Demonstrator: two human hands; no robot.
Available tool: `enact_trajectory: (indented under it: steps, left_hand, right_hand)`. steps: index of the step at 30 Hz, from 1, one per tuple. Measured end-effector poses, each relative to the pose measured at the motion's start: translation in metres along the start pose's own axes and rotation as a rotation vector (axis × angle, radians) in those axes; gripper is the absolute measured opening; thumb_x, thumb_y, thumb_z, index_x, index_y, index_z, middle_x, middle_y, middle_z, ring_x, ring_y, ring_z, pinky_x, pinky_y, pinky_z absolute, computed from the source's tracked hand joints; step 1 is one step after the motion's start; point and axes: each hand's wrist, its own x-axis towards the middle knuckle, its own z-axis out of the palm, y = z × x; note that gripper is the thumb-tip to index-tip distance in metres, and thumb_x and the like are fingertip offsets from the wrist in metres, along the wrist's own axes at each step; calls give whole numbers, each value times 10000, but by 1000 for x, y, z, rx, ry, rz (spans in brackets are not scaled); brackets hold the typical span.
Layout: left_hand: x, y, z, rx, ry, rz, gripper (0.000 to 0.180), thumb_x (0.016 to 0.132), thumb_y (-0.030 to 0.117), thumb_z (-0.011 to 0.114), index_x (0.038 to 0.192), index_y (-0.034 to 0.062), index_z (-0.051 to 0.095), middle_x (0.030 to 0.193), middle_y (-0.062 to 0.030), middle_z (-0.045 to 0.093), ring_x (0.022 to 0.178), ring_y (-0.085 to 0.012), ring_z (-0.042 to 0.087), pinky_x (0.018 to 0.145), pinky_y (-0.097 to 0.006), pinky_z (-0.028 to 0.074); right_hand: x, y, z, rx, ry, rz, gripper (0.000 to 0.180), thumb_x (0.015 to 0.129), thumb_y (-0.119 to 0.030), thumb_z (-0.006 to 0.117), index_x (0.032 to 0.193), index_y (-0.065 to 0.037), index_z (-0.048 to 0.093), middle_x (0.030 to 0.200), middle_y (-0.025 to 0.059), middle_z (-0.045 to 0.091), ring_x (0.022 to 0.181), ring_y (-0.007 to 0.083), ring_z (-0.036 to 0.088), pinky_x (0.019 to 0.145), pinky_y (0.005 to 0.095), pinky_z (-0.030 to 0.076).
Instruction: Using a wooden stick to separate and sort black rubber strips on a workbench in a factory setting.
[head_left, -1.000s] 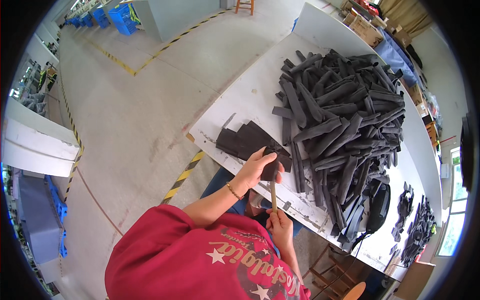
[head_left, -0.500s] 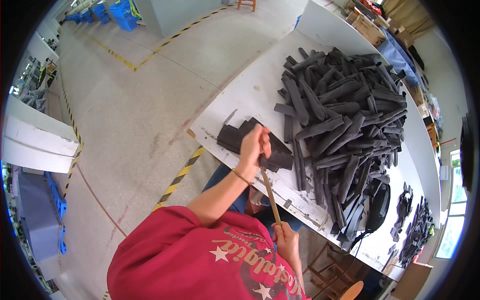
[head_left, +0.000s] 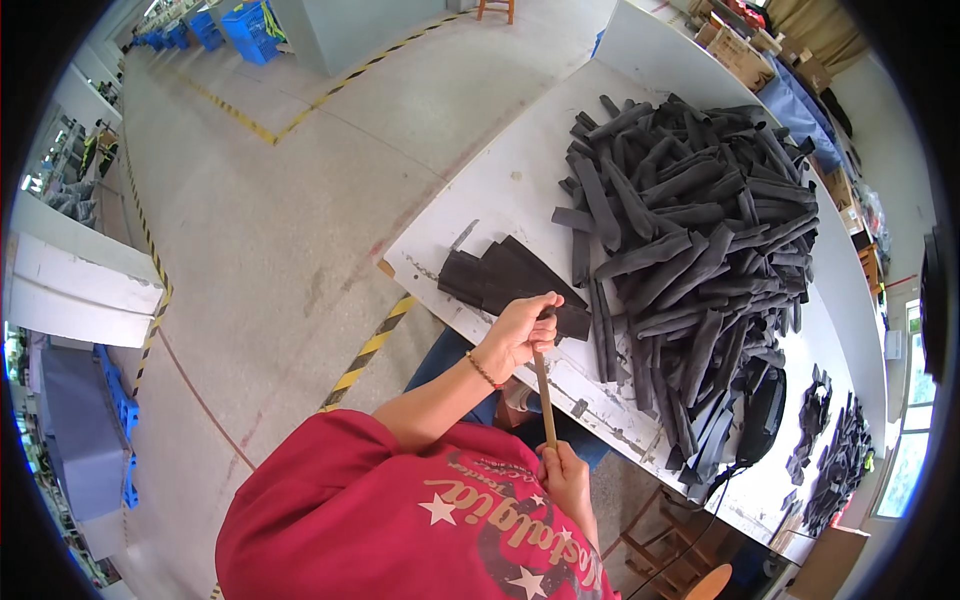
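A thin tan stick (head_left: 546, 400), which looks wooden, slants between my two hands over the table's front edge. My left hand (head_left: 524, 328) is closed round its upper end, and something dark shows at the fingers, too small to make out. Lower down, close to my shirt, my right hand (head_left: 567, 474) grips the other end. Just beyond my left hand lie flat black fabric pieces (head_left: 490, 278), overlapping near the table corner. To their right rises a large heap of dark grey fabric tubes (head_left: 680, 210).
The white table (head_left: 490, 185) has a raised panel along its far side. A black bag-like item (head_left: 762, 415) with a cord lies at the heap's near end. Smaller dark strips (head_left: 838, 465) lie farther right. A wooden stool (head_left: 712, 580) stands below, and blue crates (head_left: 250, 32) stand far off.
My left hand has drawn back toward me and slightly right, uncovering more of the flat black pieces. My right hand stays in nearly the same place on the stick.
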Motion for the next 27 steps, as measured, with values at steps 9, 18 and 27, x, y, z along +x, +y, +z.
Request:
enact_trajectory:
  steps: [9, 18, 27]
  left_hand:
    - [17, -11, -4, -199, -99, -235, 248, 968, 318, 510, 893, 84, 544, 511, 55, 281, 406, -77, 252, 410, -236, 287]
    - [-9, 1, 7, 26, -102, -75, 518, 890, 486, 551, 1192, 66, 519, 902, -245, 652, 733, -373, 676, 667, -496, 567]
    - [-7, 12, 3, 308, -167, 37, 477, 854, 134, 640, 1281, 43, 446, 768, -145, 601, 656, -279, 666, 608, -449, 591]
  right_hand:
    - [-24, -13, -13, 39, -24, 65, 177, 944, -119, 483, 940, 3, 611, 572, 37, 543, 517, 89, 515, 492, 265, 409]
    - [-2, -25, -18, -28, 45, 56, 206, 954, -130, 474, 945, 30, 604, 553, 54, 528, 504, 115, 511, 487, 286, 404]
    - [-4, -22, -13, -78, 79, 8, 206, 958, -135, 477, 937, 26, 604, 555, 70, 543, 501, 134, 535, 486, 300, 416]
